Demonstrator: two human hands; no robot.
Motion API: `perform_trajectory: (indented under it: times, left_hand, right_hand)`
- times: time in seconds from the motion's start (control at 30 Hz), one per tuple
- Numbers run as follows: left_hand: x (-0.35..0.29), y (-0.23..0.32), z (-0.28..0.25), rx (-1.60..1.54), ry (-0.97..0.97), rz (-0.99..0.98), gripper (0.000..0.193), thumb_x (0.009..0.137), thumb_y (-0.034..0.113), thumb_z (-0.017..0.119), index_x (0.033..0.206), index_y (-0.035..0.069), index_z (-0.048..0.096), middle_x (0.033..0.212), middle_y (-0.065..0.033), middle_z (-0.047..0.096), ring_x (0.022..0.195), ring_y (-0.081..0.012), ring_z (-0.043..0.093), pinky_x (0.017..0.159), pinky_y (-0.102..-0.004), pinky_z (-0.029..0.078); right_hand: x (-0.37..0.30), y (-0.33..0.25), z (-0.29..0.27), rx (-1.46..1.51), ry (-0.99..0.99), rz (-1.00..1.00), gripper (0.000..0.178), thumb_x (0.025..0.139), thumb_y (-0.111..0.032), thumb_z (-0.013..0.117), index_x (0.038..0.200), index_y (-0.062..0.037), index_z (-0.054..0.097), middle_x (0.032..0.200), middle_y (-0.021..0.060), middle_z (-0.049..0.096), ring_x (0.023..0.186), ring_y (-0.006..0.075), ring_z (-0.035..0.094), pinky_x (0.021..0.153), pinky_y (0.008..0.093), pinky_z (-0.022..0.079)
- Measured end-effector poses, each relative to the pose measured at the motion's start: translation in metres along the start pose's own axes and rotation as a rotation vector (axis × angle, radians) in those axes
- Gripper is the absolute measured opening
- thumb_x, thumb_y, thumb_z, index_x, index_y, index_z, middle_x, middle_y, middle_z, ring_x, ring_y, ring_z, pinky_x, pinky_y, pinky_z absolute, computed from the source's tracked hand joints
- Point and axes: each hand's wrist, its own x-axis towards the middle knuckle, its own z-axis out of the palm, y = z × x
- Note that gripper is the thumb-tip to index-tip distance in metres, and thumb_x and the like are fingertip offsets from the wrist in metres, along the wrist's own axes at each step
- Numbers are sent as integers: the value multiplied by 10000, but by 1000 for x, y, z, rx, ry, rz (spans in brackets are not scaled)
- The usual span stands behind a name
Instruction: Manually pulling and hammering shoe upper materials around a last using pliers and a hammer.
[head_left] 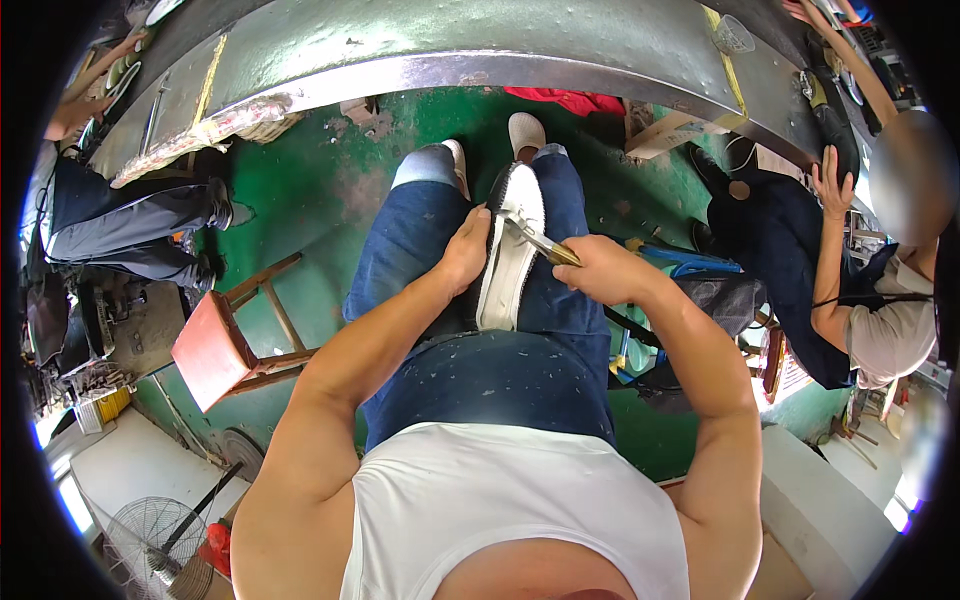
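A white shoe [511, 270] with a dark edge along its left side lies lengthwise over my lap, its rounded toe pointing away from me. My left hand [466, 250] is closed on the shoe's left side, with the thumb up near the opening. In my right hand [602, 270] is a slim metal hand tool [541, 243] with a brass-coloured handle. Its silvery end reaches over the shoe's upper, just behind the toe. Whether the tip presses on the material is too small to tell. My right fingers are wrapped round the handle.
A long metal-topped bench [400, 70] runs across in front of me. A reddish stool [215, 350] stands at left, near a standing fan [160, 545]. Another person [780, 250] sits at right; someone's legs [140, 230] show at left. Red cloth [565, 100] lies beneath the bench.
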Motion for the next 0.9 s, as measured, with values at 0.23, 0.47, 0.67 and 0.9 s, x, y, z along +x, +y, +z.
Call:
perform_trajectory:
  times: [0.23,0.47,0.67,0.9]
  left_hand:
    - [-8,49,4,-78,-71,-5,701,974,408,634,1487,5,376,1325,-147,580,1184,-206,568,1021,-347,456]
    - [5,44,7,-157,-93,-53,723,899,367,740,1441,-9,444,1236,-127,640,1097,-197,619,956,-336,494]
    - [-6,82,25,93,98,-151,662,844,303,732,1367,-28,498,1177,-175,664,1027,-239,661,891,-343,522]
    - [0,77,22,338,38,-130,694,805,299,757,1351,-38,491,1207,-200,647,1099,-263,644,961,-361,500]
  right_hand:
    - [16,19,102,485,348,102,258,954,-228,632,1085,-7,651,768,54,657,695,134,615,643,322,507]
    - [11,59,54,1326,-244,44,378,991,-185,591,1276,54,525,1075,124,668,924,188,690,612,248,561]
    - [-1,37,6,686,59,56,383,1031,-289,517,1232,34,559,1022,129,690,834,198,694,595,284,567]
    - [34,17,-11,17,174,-39,395,1029,-315,493,840,13,604,694,67,632,635,143,631,625,317,503]
